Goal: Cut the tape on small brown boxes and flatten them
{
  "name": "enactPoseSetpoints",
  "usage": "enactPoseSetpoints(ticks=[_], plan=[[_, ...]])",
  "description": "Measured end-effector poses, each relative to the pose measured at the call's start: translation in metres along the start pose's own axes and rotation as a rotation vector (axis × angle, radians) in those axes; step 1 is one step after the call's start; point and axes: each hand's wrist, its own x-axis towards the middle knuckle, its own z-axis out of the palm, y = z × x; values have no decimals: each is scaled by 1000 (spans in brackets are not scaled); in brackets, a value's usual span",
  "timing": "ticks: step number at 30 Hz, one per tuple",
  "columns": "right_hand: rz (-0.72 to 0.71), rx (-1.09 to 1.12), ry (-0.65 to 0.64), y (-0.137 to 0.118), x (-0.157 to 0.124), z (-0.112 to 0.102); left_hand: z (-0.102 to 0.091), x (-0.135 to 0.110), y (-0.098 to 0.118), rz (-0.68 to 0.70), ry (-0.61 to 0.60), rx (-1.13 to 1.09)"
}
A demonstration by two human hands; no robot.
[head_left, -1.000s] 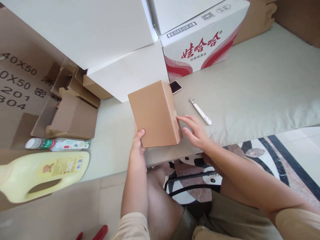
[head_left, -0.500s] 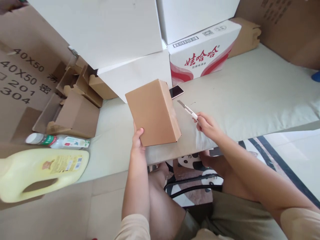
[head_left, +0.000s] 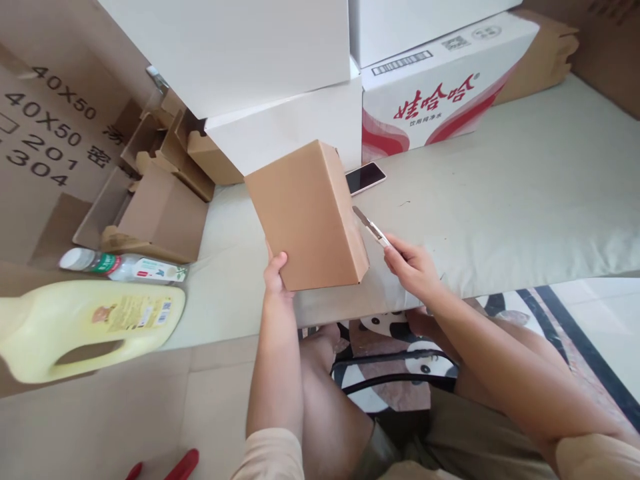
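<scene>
A plain brown cardboard box (head_left: 305, 220) is held tilted above the padded bench by my left hand (head_left: 277, 272), which grips its lower left corner with the thumb on the broad face. My right hand (head_left: 413, 267) is closed around a white utility knife (head_left: 373, 228). The knife's blade is out and points up and left, close to the box's narrow right side; whether it touches cannot be made out. Behind the box, a phone (head_left: 367, 178) lies face up on the bench, partly covered by the box.
White cartons (head_left: 285, 123) stand stacked at the back, with a red-and-white water carton (head_left: 435, 100) beside them. Small open brown boxes (head_left: 160, 213), a clear bottle (head_left: 125, 267) and a pale yellow jug (head_left: 145, 310) are on the left. Red handles (head_left: 184, 465) show at the bottom edge.
The knife in my right hand has come nearer to the box's right side. My view has shifted, so the background sits further right, and red handles now show at the bottom.
</scene>
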Motion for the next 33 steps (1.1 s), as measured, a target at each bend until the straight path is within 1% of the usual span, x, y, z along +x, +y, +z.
enactPoseSetpoints(ticks=[2,5,8,14,17,22,25,28,33], plan=[[4,-26,25,-5,0,-2,8,-1,1,-12,11,-29],[-20,-55,97,-11,-4,-7,19,-3,3,-31,30,-72],[-43,-50,116,-12,-11,-11,24,-5,2,-19,33,-63],[-68,-65,144,-12,-18,-19,25,-5,0,-5,61,-29],[-80,-65,129,-14,-17,-22,23,-4,0,12,73,-18],[-101,-67,65,-15,-13,-19,23,-4,-3,-25,61,6],[-99,-68,66,-15,-12,-19,26,-5,-3,-40,65,5],[-88,-73,64,-16,-11,-20,28,-5,-3,-22,80,20],[-75,-86,58,-16,-11,-21,26,-4,-5,-23,87,30]])
